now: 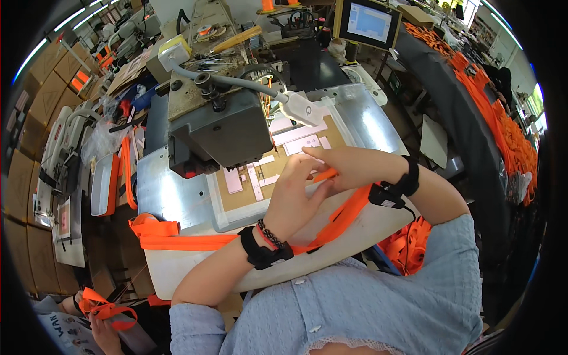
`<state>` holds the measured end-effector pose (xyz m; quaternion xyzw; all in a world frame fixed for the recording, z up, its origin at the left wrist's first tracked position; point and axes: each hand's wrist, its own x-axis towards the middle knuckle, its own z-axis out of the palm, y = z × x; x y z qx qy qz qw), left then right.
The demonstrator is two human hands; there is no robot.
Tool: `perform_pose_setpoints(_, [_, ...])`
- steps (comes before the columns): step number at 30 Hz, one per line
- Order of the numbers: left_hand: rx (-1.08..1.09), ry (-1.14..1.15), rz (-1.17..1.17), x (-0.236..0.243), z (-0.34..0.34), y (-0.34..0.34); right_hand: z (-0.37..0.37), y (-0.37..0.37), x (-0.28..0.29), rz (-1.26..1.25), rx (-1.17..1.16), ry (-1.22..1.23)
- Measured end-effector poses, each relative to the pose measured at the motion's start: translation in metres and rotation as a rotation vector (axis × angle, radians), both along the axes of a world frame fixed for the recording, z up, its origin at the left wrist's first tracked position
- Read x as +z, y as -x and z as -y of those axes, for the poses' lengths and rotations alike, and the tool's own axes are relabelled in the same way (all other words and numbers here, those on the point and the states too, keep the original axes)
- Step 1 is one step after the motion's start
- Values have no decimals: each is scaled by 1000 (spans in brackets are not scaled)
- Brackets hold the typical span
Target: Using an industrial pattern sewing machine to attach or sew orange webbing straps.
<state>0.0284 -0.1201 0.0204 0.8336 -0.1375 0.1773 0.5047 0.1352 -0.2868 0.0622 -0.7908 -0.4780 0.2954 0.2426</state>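
Observation:
Both hands meet over the right part of a brown template board (236, 207) fitted with pale pink pieces (300, 144). An orange strip (340, 220) rises from below to between my hands, and a short bit of it shows between the fingers. My left hand (294, 192) is closed with bent fingers and the thumb reaching toward the strip. Beside it, my right hand (349, 167) curves inward and is closed on the strip; its fingertips are partly hidden. More of the orange strip (192, 242), with a line along its middle, runs left along the table's front edge under my left wrist.
A dark sewing machine head (222, 127) overhangs the board, with a grey cable and white plug (302, 109) beside it. A screen (370, 25) stands at the back right. Orange strips (408, 245) are heaped below right. Another person's hands (97, 319) hold orange strip at lower left.

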Motion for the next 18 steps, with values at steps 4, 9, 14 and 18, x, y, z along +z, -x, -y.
perform_pose_setpoints(4, [34, 20, -134, -7, -9, -4, -8, 5, 14, -34, 13, -5])
perform_pose_setpoints(9, [123, 250, -443, -31, -47, -3, -4, -14, -7, -75, -130, -30])
perform_pose_setpoints(14, [202, 388, -594, -25, -66, 3, -30, -2, -29, 68, -160, -158])
perform_pose_setpoints(18, [236, 279, -565, -33, -86, 8, -56, -11, -35, -64, -175, -34])
